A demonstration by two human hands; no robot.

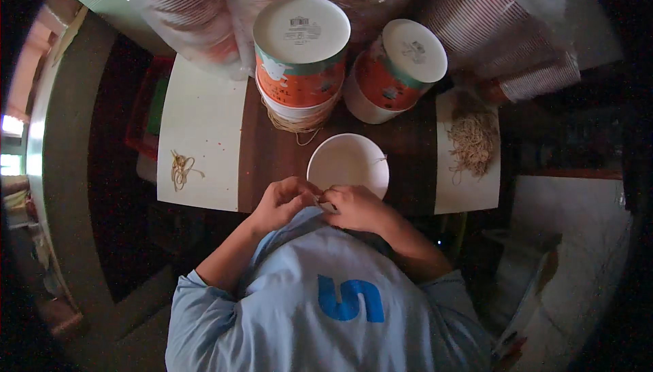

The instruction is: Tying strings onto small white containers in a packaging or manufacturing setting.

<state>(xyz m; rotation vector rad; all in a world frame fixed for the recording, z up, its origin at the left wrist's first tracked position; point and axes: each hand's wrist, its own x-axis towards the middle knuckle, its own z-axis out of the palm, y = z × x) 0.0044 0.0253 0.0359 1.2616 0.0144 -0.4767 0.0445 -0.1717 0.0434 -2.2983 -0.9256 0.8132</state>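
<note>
A white paper bucket (347, 158) stands mouth up at the table's near edge, with a bit of cord at the right of its rim. My left hand (284, 202) and my right hand (357, 209) meet at its near rim, close against my shirt. The fingers of both hands are bent into a pinch, almost touching. What lies between the fingertips is too small and covered to make out. Behind the bucket stand an upturned stack of orange and green printed buckets (299, 83), with cords looped around its base, and a smaller upturned stack (394, 76).
A tangled heap of thin cords (473, 142) lies on the white panel at the right. A few loose cords (182, 170) lie on the left white panel (204, 113). Plastic-wrapped stacks of cups (187, 11) line the back, and more wrapped cups (490, 18) lean at the back right.
</note>
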